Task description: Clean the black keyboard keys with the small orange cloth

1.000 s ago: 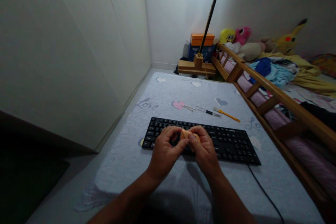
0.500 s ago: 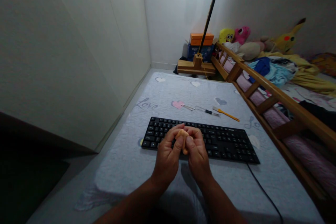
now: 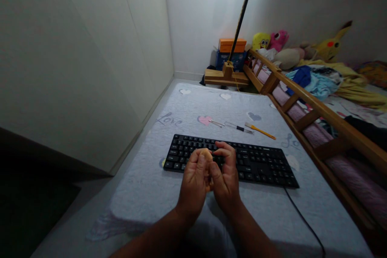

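The person's two hands met at the middle of the view, over the near edge of a black keyboard (image 3: pixel 266 165), which lay on a cloth-covered table (image 3: pixel 142 197). A small orange piece (image 3: pixel 207 154) sat between the hands, one end poking up at the fingertips and a bit of it visible lower down between the palms. The left hand (image 3: pixel 192 183) had its grip on that piece, thumb pressed against it. The right hand (image 3: pixel 226 177) was bent close beside it, thumb alongside and index finger arched; whether its grip pinched the piece could not be told.

From the hands, a slim silver tool (image 3: pixel 215 123) lay near twelve o'clock, a metal tool with a black middle (image 3: pixel 240 128) at one o'clock and a yellow-handled brush (image 3: pixel 263 131) towards two. The keyboard's cord (image 3: pixel 303 220) ran off at four o'clock. A wooden bed rail (image 3: pixel 320 107) stood beyond the table at about two o'clock.
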Motion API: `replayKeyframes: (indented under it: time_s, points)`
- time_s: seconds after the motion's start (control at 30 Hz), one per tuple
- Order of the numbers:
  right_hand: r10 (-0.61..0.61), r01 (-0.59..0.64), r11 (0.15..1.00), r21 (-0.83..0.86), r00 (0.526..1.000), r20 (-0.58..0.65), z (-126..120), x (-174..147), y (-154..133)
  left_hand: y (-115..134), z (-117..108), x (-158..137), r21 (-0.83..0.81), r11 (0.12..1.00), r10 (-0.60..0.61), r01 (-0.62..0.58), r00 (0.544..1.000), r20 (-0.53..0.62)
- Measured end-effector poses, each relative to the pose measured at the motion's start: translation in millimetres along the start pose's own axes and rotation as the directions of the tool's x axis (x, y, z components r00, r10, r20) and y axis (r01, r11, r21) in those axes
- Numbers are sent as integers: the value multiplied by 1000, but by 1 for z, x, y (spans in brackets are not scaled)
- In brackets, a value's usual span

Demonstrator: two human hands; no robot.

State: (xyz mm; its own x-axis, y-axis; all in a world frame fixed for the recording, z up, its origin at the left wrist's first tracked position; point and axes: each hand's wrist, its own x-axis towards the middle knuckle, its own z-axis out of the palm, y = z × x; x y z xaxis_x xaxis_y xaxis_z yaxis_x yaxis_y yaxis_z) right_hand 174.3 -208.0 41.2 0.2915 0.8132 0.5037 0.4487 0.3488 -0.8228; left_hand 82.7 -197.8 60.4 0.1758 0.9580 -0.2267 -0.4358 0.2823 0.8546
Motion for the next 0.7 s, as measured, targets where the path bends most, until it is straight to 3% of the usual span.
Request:
replayKeyframes:
  time_s: [0.2, 0.37, 0.7]
  points:
    - [26, -52, 986, 160, 987, 161, -13, 7, -1, 11, -7, 4, -121, 990, -65, 65, 998, 6]
    - [-118, 97, 992, 86, 950, 290, -12, -2, 1, 20, -11, 14, -293, 951, -124, 95, 989, -81]
    - [-228, 248, 958, -144, 963, 142, 0, 1, 10, 10, -11, 10, -381, 915, -178, 132, 980, -86]
